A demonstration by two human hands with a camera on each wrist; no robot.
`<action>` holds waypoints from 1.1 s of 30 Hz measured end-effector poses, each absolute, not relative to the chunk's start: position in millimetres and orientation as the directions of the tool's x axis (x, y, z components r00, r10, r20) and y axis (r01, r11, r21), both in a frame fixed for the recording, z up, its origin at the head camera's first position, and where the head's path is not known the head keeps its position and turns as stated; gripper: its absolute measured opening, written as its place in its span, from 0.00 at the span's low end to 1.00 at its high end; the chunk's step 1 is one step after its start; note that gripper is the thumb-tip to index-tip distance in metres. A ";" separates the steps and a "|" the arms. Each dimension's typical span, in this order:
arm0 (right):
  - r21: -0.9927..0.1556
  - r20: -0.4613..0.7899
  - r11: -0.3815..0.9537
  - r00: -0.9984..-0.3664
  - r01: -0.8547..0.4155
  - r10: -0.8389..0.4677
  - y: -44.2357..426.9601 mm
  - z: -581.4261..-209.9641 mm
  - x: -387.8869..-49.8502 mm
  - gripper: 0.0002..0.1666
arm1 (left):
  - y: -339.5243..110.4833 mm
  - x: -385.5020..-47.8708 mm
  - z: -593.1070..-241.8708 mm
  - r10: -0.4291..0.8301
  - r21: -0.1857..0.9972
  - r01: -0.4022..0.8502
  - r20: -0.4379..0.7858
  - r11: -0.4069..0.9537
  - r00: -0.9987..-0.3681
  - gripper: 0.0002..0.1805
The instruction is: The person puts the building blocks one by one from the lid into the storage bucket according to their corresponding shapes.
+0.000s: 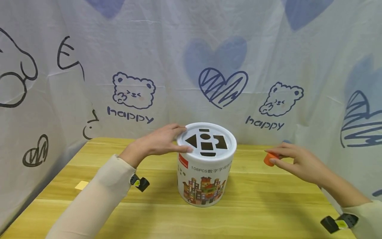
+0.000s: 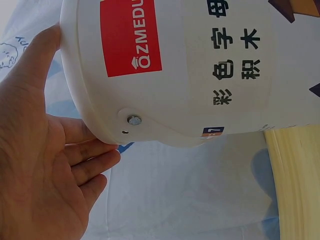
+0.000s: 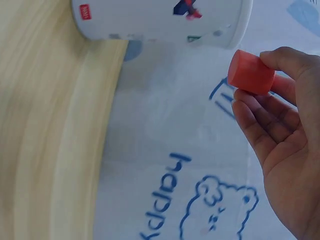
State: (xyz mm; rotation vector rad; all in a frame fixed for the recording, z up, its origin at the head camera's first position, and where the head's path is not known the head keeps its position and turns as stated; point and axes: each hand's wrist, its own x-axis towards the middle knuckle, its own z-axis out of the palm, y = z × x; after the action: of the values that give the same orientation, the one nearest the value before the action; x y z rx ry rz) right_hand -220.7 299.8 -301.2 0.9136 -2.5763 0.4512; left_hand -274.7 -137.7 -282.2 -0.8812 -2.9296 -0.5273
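Observation:
A white bucket (image 1: 203, 179) with building blocks pictured on its side stands upright on the table. Its white lid (image 1: 226, 153) has several cut-out holes, among them a triangle, a circle and a square. My left hand (image 1: 162, 141) rests at the lid's left rim, thumb over the front edge; the left wrist view shows the fingers (image 2: 95, 160) touching the rim, loosely bent. Right of the bucket and apart from it, my right hand (image 1: 293, 161) pinches an orange-red cylinder block (image 3: 251, 73) between thumb and fingers, held above the table.
The wood-grain table (image 1: 247, 215) ends at a light curtain (image 1: 173, 66) printed with hearts and bears. A small flat yellow piece (image 1: 81, 185) lies at the table's left, beside my left sleeve. Each wrist wears a black camera strap.

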 end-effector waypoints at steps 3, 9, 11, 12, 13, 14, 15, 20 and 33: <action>-0.181 0.437 0.719 -0.709 -0.672 -0.553 288.8 -293.7 -223.7 0.16 | -138.1 -274.3 -281.2 0.528 0.314 0.540 0.129 0.781 -0.839 0.58; -0.186 0.473 0.658 -0.653 -0.730 -0.591 271.0 -285.4 -231.5 0.17 | -136.5 -274.4 -280.4 0.531 0.318 0.542 0.127 0.778 -0.838 0.58; -0.176 0.492 0.633 -0.624 -0.754 -0.607 264.8 -282.2 -234.1 0.18 | -136.3 -274.4 -280.2 0.533 0.315 0.544 0.128 0.777 -0.836 0.58; -0.171 0.501 0.620 -0.609 -0.766 -0.614 261.8 -280.4 -235.6 0.18 | -136.3 -274.3 -280.2 0.535 0.314 0.546 0.128 0.777 -0.835 0.58; -0.171 0.509 0.606 -0.597 -0.777 -0.621 258.8 -278.5 -237.0 0.18 | -136.5 -274.2 -280.3 0.536 0.314 0.547 0.128 0.776 -0.834 0.58; -0.172 0.516 0.593 -0.584 -0.787 -0.626 255.7 -276.6 -238.8 0.18 | -136.7 -274.1 -280.5 0.536 0.313 0.547 0.128 0.776 -0.834 0.58; -0.170 0.522 0.583 -0.574 -0.794 -0.630 252.7 -274.7 -240.7 0.19 | -136.9 -274.0 -280.7 0.536 0.313 0.546 0.127 0.777 -0.835 0.58; -0.181 0.531 0.553 -0.554 -0.814 -0.642 237.7 -266.6 -251.1 0.17 | -137.9 -273.3 -281.9 0.530 0.309 0.542 0.128 0.782 -0.838 0.58; -0.252 0.469 0.532 -0.583 -0.808 -0.664 201.0 -253.6 -275.5 0.14 | -137.4 -272.6 -281.3 0.523 0.311 0.533 0.123 0.786 -0.843 0.58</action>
State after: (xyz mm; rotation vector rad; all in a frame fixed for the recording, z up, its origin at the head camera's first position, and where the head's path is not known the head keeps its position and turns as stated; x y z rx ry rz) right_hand -275.5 201.0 -253.6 1.2218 -2.4579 0.6459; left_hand -272.6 -137.4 -281.3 -0.8697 -2.9403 -0.5267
